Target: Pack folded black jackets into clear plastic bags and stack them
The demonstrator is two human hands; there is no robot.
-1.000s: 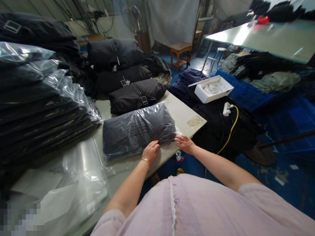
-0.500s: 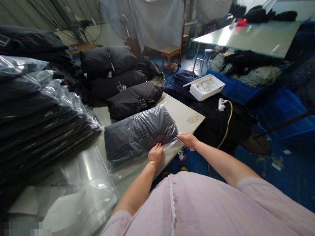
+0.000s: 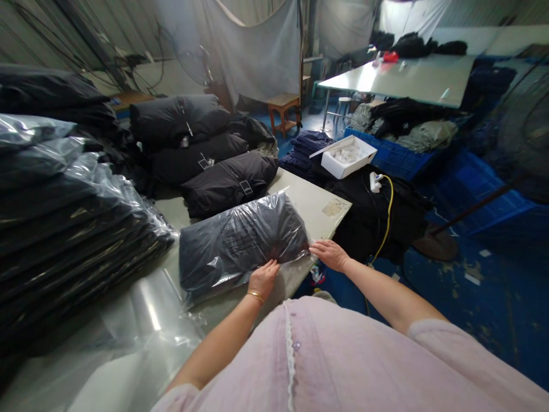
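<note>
A clear plastic bag with a folded dark garment inside lies flat on the pale table, in front of me. My left hand is at the bag's near edge, fingers together on the plastic and thumb hidden. At the bag's right end, my right hand pinches the loose film by the corner. The film is wrinkled and shiny, drawn fairly close around the garment.
Bagged dark garments are stacked high on the left. Rolled black garments lie behind the bag. Loose clear bags cover the table's near left. Beyond its right edge are a white box, a yellow cable and blue crates.
The view has shifted slightly, so the background sits lower and further left. My left hand has slid a little left along the near edge; my right hand stays at the bag's right corner.
</note>
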